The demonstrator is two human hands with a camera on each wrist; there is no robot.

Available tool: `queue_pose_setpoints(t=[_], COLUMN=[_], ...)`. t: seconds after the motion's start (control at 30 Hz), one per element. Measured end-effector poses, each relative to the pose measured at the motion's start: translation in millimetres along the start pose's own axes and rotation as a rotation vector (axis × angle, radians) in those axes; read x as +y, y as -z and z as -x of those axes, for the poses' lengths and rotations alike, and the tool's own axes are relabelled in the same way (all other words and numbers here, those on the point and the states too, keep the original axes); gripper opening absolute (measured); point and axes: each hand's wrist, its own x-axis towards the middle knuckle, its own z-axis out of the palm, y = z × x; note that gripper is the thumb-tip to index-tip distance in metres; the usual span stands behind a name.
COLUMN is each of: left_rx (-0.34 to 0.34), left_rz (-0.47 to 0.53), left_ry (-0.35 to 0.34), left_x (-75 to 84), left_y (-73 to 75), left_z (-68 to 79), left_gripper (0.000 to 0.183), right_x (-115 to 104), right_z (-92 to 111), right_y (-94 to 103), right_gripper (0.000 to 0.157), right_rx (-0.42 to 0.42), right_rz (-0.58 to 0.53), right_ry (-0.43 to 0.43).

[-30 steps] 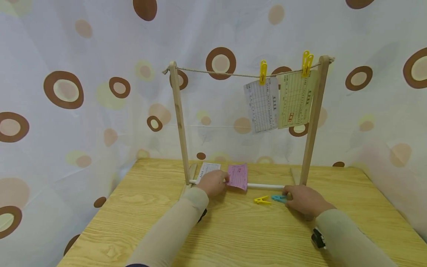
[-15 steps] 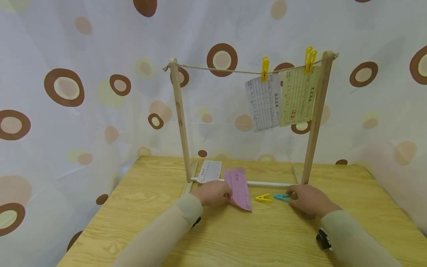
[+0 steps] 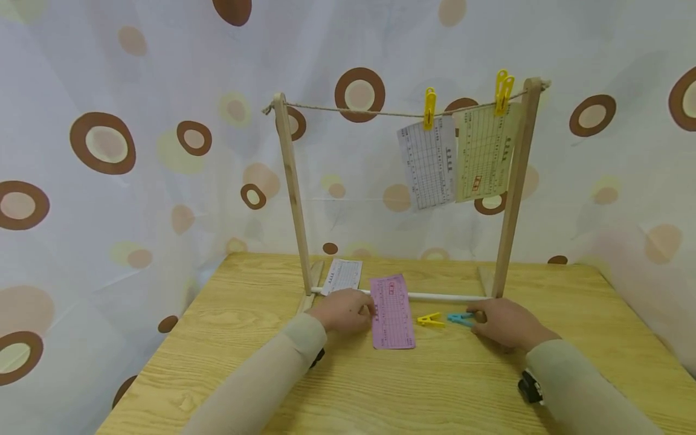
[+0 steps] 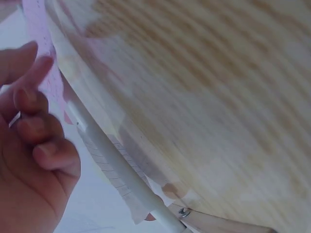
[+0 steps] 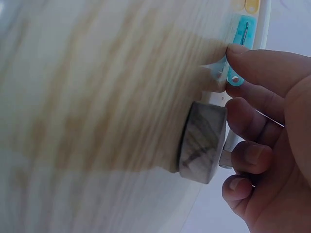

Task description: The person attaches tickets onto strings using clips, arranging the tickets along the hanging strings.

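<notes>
My left hand (image 3: 344, 311) is at the left edge of a pink printed slip (image 3: 394, 314), pinching it between thumb and index finger; the other fingers are curled (image 4: 46, 131). The slip overlaps the white rod in the head view. Further right, my right hand (image 3: 508, 323) pinches the handle end of a blue clothespin (image 3: 460, 319) between thumb and index finger, low over the wooden table. A yellow clothespin (image 3: 431, 320) lies between the slip and the blue one. Behind my left hand, a white printed slip (image 3: 344, 275) rests at the rod's left end.
A wooden frame (image 3: 518, 193) with a string (image 3: 353, 111) across its top stands on the table (image 3: 435, 393). Yellow clothespins (image 3: 429, 109) hold a white slip (image 3: 429, 163) and a yellow slip (image 3: 481, 154) on the string. The white rod (image 3: 451, 297) joins the posts below.
My left hand has drawn the pink slip away from the white slip, toward me and to the right, and it now hangs straighter. My right hand has stayed at the blue clothespin.
</notes>
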Motion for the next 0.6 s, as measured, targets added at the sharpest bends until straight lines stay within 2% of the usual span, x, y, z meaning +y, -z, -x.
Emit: queue_pose_setpoints(t=[0.17, 0.33, 0.6], left_rx=[0.103, 0.17, 0.17], left_rz=[0.039, -0.004, -0.02], left_ry=[0.102, 0.144, 0.275], left_x=[-1.5, -2.4, -5.9], left_y=[1.5, 3.2, 5.0], left_z=[-12.8, -28.5, -47.5], left_gripper=[0.034, 0.034, 0.045], right_x=[0, 1, -1], right_z=[1, 1, 0], right_y=[2.0, 1.0, -0.6], right_gripper=[0.045, 0.041, 0.037], right_rx=[-0.004, 0.019, 0.028], right_rz=[-0.006, 0.019, 0.017], right_ry=[-0.009, 0.01, -0.003])
